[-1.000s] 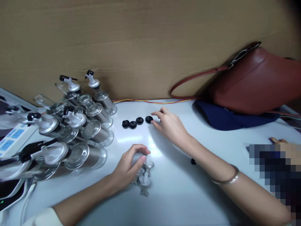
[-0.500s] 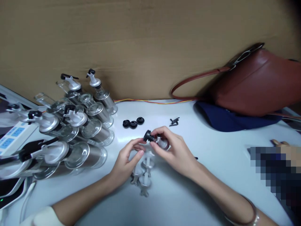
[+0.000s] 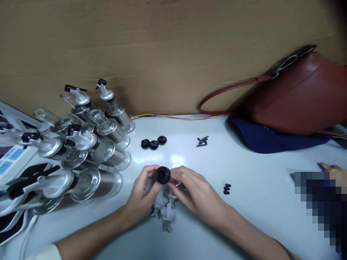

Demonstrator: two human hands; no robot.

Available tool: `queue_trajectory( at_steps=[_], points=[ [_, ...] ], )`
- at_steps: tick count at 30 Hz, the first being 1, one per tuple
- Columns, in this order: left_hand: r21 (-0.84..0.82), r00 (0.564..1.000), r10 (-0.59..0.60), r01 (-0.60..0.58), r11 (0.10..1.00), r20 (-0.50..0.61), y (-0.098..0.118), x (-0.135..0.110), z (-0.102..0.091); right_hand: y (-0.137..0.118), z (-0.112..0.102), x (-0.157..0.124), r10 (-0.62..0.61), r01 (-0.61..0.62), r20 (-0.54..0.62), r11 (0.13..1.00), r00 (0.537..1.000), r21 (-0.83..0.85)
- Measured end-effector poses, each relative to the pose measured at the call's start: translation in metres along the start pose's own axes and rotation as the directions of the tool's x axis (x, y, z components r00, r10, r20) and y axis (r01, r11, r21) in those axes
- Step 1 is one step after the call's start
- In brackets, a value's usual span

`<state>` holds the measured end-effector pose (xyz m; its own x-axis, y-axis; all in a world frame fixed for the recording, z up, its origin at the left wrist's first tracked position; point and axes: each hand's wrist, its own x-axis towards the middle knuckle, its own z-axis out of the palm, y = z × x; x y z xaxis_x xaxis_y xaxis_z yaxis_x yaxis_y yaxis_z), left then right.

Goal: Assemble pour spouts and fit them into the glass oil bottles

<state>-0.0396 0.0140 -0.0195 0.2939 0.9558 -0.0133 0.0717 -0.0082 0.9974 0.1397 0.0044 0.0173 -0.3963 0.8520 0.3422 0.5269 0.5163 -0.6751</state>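
A round black stopper (image 3: 163, 175) is held upright between my hands, its ringed, hollow face turned up. My left hand (image 3: 145, 189) is closed on it, thumb and fingers at its left edge. My right hand (image 3: 199, 191) is closed at the stopper's right side, with a silver pourer top (image 3: 178, 183) mostly hidden in its fingers. Below my hands, several silver pourer tops (image 3: 167, 213) lie on the table. Three black stoppers (image 3: 153, 144) sit farther back, and thin black levers (image 3: 202, 141) lie to their right. Small black pieces (image 3: 227, 189) rest right of my right hand.
Glass bottles (image 3: 108, 153), several with silver pourers, crowd the left side near a white power strip (image 3: 13, 155). A brown bag (image 3: 292, 97) lies on a navy cloth item (image 3: 260, 139) at the back right. Another person's hand (image 3: 332, 168) shows at the right edge.
My left hand has closed on the black stopper, which my right hand pinched before. The stopper has moved down and left and now faces up. The view has shifted slightly.
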Motion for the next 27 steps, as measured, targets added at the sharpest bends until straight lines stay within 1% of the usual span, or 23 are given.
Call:
queue_trajectory(
  at_steps=[3,7,11,14,20,21,23,25,27],
  points=[
    [-0.021,0.999,-0.022,0.022,1.000,-0.045,0.003,0.002,0.001,0.000,-0.001,0.000,-0.026,0.026,0.002,0.998,1.000,-0.058],
    [-0.036,0.996,-0.022,0.019,0.999,-0.086,0.005,0.005,0.002,0.002,-0.003,0.000,-0.058,0.059,0.014,0.991,0.998,-0.122],
    [-0.065,0.998,0.009,-0.014,0.998,-0.066,0.006,0.005,0.002,0.004,-0.004,-0.001,-0.103,0.103,0.005,0.982,0.995,-0.161],
    [-0.078,0.998,0.043,-0.046,0.996,-0.041,0.007,0.005,0.001,0.005,-0.005,-0.001,-0.114,0.113,0.009,0.978,0.993,-0.175],
    [-0.021,0.995,0.093,-0.094,0.995,-0.039,0.009,0.008,0.000,0.007,-0.007,-0.003,-0.142,0.142,0.014,0.968,0.990,-0.209],
    [-0.009,0.994,0.097,-0.098,0.995,-0.042,0.008,0.008,0.001,0.008,-0.008,-0.003,-0.146,0.143,0.001,0.967,0.989,-0.211],
    [-0.004,0.996,0.085,-0.085,0.996,-0.039,0.006,0.008,0.001,0.008,-0.009,-0.004,-0.162,0.146,-0.066,0.970,0.985,-0.195],
    [-0.028,0.999,0.045,-0.046,0.999,-0.015,0.003,0.007,0.002,0.009,-0.010,-0.004,-0.186,0.160,-0.152,0.973,0.971,-0.167],
    [-0.050,1.000,0.005,-0.004,0.999,0.019,0.000,0.004,0.002,0.008,-0.011,-0.004,-0.208,0.177,-0.198,0.970,0.958,-0.164]
  ],
)
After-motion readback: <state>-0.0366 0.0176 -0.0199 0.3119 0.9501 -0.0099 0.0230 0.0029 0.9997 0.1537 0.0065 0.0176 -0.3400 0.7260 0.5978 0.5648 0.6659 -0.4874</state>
